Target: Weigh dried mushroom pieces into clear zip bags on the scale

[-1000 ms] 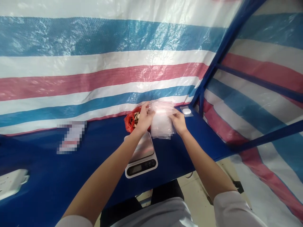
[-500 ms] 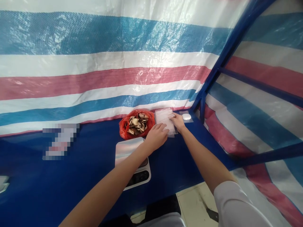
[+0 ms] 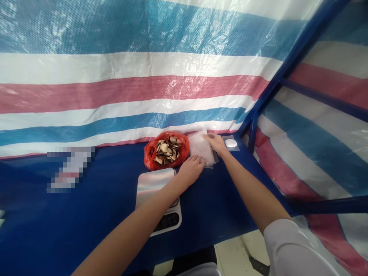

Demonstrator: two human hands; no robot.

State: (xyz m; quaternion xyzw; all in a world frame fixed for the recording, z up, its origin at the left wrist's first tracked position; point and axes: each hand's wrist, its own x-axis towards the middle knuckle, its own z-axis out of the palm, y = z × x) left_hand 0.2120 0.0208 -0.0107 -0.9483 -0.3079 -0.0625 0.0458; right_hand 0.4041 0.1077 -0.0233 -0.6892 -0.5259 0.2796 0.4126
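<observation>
A stack of clear plastic bags (image 3: 200, 146) lies on the blue table beside a red plastic bag (image 3: 149, 159), which is open and full of dried, brownish-white slices (image 3: 167, 149). At the upper right edge of the stack, my right hand (image 3: 216, 143) is closed, thumb and fingers pinching a clear bag. My left hand (image 3: 192, 168) rests at the stack's lower left edge, its fingers curled together on the plastic; the fingertips are partly hidden. Under my left forearm stands a white kitchen scale (image 3: 153, 186) with a shiny plate and a black control panel.
A white round object (image 3: 230, 143) on a small clear bag lies right of the stack. On the left is a blurred-out item (image 3: 71, 166). Striped plastic sheeting (image 3: 129, 92) hangs behind the blue table (image 3: 94, 214). Blue frame bars (image 3: 253, 126) rise at the right.
My right hand has shifted to the top edge of the bags, and the top bag lies differently. My left hand has slid slightly down to the lower edge. The view has shifted slightly.
</observation>
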